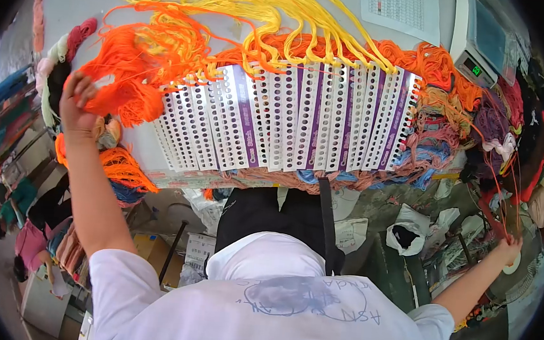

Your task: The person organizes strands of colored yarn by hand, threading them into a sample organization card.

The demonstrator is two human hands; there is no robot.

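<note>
The left hand (79, 102) is raised beside the orange thread (126, 72), fingers curled at its edge; whether its grip is closed on any strand cannot be told. Thin strands (517, 202) are held in the closed grip of the right hand (507, 250), low at the far right. Perforated cards (282, 123) are laid in an overlapping row on the tabletop (141, 149), with yellow thread (234, 4) spread above them. A scale (483, 43) is placed near a printed sheet (401, 11).
</note>
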